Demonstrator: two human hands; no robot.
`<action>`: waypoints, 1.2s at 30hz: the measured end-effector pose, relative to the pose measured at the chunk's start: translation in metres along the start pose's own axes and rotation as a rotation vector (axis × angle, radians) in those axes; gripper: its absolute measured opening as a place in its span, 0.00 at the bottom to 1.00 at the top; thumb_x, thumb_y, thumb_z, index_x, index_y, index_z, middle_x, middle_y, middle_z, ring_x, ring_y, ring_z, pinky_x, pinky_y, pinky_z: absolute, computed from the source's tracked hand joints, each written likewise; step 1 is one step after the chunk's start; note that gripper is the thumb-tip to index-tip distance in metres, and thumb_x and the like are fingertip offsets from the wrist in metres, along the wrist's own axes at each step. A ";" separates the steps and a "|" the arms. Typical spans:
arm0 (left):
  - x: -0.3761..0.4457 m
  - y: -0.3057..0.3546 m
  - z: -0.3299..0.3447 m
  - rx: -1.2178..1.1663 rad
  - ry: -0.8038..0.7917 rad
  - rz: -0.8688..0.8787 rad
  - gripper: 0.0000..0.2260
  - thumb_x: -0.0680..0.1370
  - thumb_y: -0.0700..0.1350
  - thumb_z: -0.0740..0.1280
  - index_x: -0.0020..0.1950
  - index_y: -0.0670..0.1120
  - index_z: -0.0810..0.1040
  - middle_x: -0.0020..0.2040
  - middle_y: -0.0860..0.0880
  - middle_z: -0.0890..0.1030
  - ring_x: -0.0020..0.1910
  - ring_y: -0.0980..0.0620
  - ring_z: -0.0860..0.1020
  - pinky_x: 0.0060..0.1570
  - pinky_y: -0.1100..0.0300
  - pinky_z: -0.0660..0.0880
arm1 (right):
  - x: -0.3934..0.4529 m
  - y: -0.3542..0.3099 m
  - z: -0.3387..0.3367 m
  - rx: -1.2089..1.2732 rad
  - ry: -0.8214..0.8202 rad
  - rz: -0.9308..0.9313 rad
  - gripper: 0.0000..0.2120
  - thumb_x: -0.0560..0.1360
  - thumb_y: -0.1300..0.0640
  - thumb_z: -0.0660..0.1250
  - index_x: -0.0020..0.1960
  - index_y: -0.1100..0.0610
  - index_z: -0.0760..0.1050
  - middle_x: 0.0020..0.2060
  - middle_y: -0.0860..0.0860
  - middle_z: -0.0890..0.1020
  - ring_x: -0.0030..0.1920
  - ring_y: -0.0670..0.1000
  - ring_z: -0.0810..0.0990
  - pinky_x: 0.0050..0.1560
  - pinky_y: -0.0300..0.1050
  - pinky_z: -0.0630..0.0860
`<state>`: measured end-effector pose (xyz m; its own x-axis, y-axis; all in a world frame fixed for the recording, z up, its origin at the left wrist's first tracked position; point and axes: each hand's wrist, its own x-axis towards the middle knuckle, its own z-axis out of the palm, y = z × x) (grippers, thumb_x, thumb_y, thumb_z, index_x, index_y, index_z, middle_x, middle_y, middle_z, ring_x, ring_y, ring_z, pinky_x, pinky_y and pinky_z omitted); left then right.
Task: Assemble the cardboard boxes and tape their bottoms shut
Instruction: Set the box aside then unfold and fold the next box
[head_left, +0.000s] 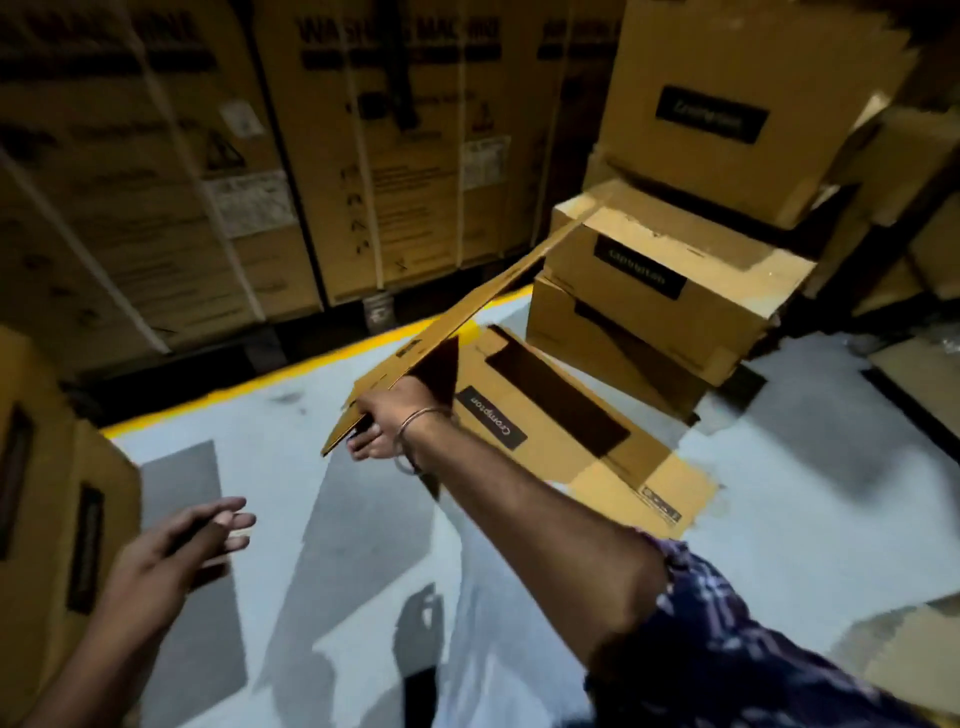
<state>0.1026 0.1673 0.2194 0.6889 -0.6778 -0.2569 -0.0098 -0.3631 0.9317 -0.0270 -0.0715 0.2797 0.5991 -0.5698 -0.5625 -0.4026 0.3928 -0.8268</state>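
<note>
Head view, from the left: an assembled box (57, 519) stands at the edge, and beside it the left hand (176, 545) hangs free over the grey floor (322, 519), fingers loosely spread, holding nothing. At centre the right hand (382, 426) grips the near corner of a flattened cardboard box (467, 317), thumb on top and fingers under, lifting it off another flat box (561, 431) lying on the floor. Further right, assembled boxes (675, 270) are stacked. No tape shows. The step looks like picking up a flat to open it; it would go best if the left hand took the opposite edge, so the panels can be pushed square without creasing.
</note>
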 end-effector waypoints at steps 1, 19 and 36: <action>-0.007 0.004 -0.005 -0.022 0.029 0.019 0.09 0.84 0.44 0.65 0.60 0.46 0.84 0.55 0.47 0.87 0.57 0.44 0.83 0.54 0.50 0.77 | -0.002 0.010 0.022 -0.092 -0.018 0.001 0.09 0.79 0.60 0.61 0.44 0.65 0.73 0.39 0.64 0.81 0.28 0.57 0.81 0.30 0.45 0.80; -0.018 0.012 0.036 0.480 0.040 0.110 0.17 0.78 0.63 0.70 0.63 0.59 0.75 0.54 0.56 0.84 0.44 0.56 0.84 0.47 0.56 0.81 | -0.029 0.181 0.083 -1.493 -0.198 -0.132 0.19 0.79 0.48 0.64 0.65 0.56 0.78 0.64 0.59 0.79 0.65 0.63 0.78 0.64 0.52 0.73; -0.042 -0.049 0.096 0.805 -0.182 0.108 0.32 0.74 0.57 0.70 0.77 0.55 0.66 0.67 0.52 0.78 0.64 0.46 0.78 0.61 0.53 0.76 | -0.032 0.026 0.040 -0.173 -0.029 -0.409 0.35 0.67 0.27 0.68 0.60 0.54 0.78 0.48 0.49 0.83 0.52 0.49 0.82 0.56 0.63 0.81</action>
<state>0.0047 0.1519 0.1597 0.5272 -0.8028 -0.2785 -0.6321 -0.5896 0.5028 -0.0288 -0.0138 0.2762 0.7513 -0.6319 -0.1904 -0.2367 0.0113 -0.9715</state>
